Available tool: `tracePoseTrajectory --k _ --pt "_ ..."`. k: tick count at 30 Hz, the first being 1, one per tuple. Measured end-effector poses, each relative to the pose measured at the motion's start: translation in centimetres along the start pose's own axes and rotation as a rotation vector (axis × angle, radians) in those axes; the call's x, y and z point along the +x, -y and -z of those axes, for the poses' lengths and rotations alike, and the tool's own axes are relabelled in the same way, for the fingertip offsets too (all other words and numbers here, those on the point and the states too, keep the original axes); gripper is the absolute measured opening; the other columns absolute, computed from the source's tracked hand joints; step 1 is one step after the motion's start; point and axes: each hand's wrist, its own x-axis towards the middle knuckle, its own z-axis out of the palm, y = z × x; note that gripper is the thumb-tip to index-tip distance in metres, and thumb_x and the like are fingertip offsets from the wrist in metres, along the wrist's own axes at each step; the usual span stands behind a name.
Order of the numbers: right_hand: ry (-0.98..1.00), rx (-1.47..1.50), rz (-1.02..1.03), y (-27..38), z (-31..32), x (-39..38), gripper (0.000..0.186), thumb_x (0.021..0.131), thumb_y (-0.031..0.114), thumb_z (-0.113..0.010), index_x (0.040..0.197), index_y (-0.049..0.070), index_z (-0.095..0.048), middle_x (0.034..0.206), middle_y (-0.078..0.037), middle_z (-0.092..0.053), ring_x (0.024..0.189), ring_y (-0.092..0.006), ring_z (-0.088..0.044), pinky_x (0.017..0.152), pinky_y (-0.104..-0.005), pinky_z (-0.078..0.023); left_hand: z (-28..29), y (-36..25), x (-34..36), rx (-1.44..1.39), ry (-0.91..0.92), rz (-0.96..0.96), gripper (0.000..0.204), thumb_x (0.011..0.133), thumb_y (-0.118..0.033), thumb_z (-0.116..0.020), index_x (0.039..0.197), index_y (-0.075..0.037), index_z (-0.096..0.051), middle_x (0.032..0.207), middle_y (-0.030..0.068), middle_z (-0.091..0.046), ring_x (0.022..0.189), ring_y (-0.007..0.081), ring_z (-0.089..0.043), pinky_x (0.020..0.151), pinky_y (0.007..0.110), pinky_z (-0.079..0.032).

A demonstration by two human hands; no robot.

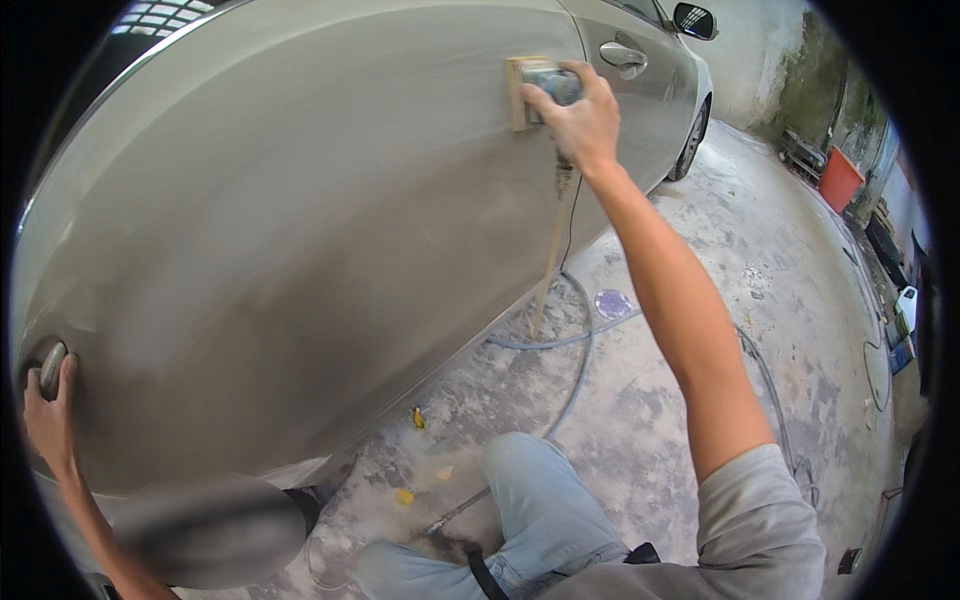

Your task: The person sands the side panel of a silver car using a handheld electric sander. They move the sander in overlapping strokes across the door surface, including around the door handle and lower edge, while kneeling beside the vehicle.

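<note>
My right hand [585,115] is wrapped round a hand-held power sander [548,82], its light, yellow-edged pad against the car door [300,200]. A hose or cord hangs from the sander toward the floor. The door panel is dull, with cloudy grey and brownish patches. At the far left, my left hand [48,420] has its fingers curled round the car's door handle [52,370]. Further along the car, another door handle [624,56] and a side mirror [694,20] show.
A grey-blue hose [575,385] loops across the dusty floor [650,400] by my knee. A round purple disc [612,303] and yellow scraps [404,496] lie there. A red bucket [840,180] stands by the right wall. A blurred dark rounded thing [215,530] sits at lower left.
</note>
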Motion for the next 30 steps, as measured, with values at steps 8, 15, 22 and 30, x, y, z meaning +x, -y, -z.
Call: tracePoseTrajectory --k 8,15,22,30 --pt "0.059 -0.048 -0.319 -4.1 0.7 3.1 0.074 0.077 0.062 -0.087 0.126 0.009 -0.074 0.119 -0.02 -0.074 0.109 -0.0397 -0.073 0.095 -0.0515 -0.058 1.7 -1.8 -0.6 -0.054 -0.019 -0.023 0.095 0.091 -0.069 -0.077 0.144 0.009 -0.063 0.136 0.0301 -0.07 0.13 0.0458 -0.065 0.113 0.047 -0.048" --pt "0.153 0.073 0.066 14.3 1.3 1.0 0.049 0.084 0.045 -0.085 0.117 0.011 -0.073 0.115 -0.025 -0.065 0.097 -0.0443 -0.075 0.081 -0.0526 -0.062 4.1 -3.3 -0.9 -0.123 0.079 -0.029 0.085 0.094 -0.064 -0.075 0.137 0.009 -0.066 0.129 0.0303 -0.072 0.123 0.0484 -0.066 0.107 0.049 -0.05" --pt "0.216 0.221 0.276 19.1 1.7 1.7 0.05 0.082 0.042 -0.087 0.117 0.01 -0.072 0.112 -0.027 -0.068 0.095 -0.0453 -0.075 0.081 -0.0535 -0.062 2.7 -1.9 -0.6 -0.085 0.068 -0.003 0.091 0.095 -0.063 -0.075 0.146 0.011 -0.06 0.145 0.0298 -0.065 0.135 0.0444 -0.061 0.115 0.046 -0.045" --pt "0.1 -0.075 -0.02 1.6 1.0 8.8 0.075 0.082 0.065 -0.082 0.128 0.007 -0.073 0.118 -0.024 -0.073 0.11 -0.0413 -0.073 0.094 -0.0504 -0.059 1.7 -0.7 -0.1 -0.09 0.127 0.039 0.09 0.095 -0.062 -0.076 0.147 0.011 -0.06 0.145 0.0279 -0.066 0.136 0.0423 -0.062 0.116 0.045 -0.046"
